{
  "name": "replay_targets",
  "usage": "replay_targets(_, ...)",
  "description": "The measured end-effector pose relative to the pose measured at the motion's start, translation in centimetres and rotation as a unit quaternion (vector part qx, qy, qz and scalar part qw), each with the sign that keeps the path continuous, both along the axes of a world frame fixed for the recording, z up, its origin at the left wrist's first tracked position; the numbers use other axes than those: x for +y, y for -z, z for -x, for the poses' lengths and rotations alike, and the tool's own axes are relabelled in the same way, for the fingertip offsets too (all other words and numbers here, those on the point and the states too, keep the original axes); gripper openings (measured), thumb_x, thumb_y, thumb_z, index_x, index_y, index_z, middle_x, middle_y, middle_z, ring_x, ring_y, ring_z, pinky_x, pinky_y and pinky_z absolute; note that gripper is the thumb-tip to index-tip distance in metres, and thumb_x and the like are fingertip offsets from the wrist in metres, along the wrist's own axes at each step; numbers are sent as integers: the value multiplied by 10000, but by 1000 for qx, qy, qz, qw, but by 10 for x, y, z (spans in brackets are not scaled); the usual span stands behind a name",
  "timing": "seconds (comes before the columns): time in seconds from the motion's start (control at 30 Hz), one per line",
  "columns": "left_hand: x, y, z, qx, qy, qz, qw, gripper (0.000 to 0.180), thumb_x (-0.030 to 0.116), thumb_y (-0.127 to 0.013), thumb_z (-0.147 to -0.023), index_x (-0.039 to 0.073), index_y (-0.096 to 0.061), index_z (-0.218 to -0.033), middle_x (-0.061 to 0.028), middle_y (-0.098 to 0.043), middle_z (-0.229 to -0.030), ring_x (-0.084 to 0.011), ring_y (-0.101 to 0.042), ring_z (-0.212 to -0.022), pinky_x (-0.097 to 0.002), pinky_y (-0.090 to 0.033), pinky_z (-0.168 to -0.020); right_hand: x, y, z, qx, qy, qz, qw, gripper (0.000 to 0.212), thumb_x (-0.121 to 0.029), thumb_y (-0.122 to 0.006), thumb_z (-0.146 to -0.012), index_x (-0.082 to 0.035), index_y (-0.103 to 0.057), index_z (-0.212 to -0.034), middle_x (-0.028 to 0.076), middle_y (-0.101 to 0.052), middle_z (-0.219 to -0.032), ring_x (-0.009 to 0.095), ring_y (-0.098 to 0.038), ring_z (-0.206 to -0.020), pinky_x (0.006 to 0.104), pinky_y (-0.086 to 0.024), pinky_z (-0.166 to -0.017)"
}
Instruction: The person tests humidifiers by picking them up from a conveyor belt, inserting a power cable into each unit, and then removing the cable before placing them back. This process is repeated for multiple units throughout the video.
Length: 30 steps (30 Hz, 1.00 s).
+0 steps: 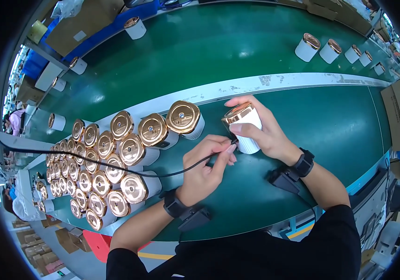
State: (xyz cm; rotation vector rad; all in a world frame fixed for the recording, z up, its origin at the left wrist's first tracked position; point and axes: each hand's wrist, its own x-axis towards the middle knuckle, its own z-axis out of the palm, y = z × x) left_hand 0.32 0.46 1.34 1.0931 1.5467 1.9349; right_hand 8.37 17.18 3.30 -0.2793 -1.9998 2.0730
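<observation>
My right hand (pixel 266 128) is wrapped round a white ribbed canister (pixel 248 144) with a shiny copper-coloured top, held tilted above the green work surface. Pinched between the thumb and fingers of my left hand (pixel 207 161) is the plug end of a black cable (pixel 181 172), right against the canister's lower left side. Whether the plug sits inside a socket cannot be made out. From the plug the cable runs left, over the group of similar canisters (pixel 133 188). Close to my left hand stands another canister (pixel 183 116), the nearest of that group.
A pale rail (pixel 237 86) divides my bench from a green conveyor belt (pixel 200 42), where several canisters (pixel 307 47) stand spaced out. Cardboard boxes (pixel 398 114) are at the far right and upper left. Black box-like devices (pixel 284 181) hang by my wrists. A red stool (pixel 98 243) is below.
</observation>
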Motion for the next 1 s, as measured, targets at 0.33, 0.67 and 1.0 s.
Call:
replay_targets(0.33,-2,1,-1,-52,37,7,998,44,-50,-581,-936,-57,-573,-979,-136,-622,-963,-142,-644,-723,-252,-542,-608,147,-2,34,146,363,-374,841,392,-241,-780,-826,-66,-464,-978,128,-627,-1023,207,-615,-901,303,-498,-798)
replay_targets(0.67,-16,8,5,-80,7,51,995,48,-26,-617,-923,-31,-596,-965,-86,-625,-894,-113,-622,-697,-233,-506,-582,106,-42,195,106,223,-661,708,555,-452,-763,-793,-9,-532,-1035,230,-551,-1212,363,-522,-1177,441,-415,-988)
replay_targets(1.0,-14,0,8,-74,15,77,994,63,-23,-639,-902,-7,-600,-948,-68,-625,-876,-86,-615,-708,-211,-478,-561,107,30,417,79,55,-213,972,688,-457,-716,-822,-26,-493,-1309,134,-569,-1274,228,-532,-1191,371,-422,-1004)
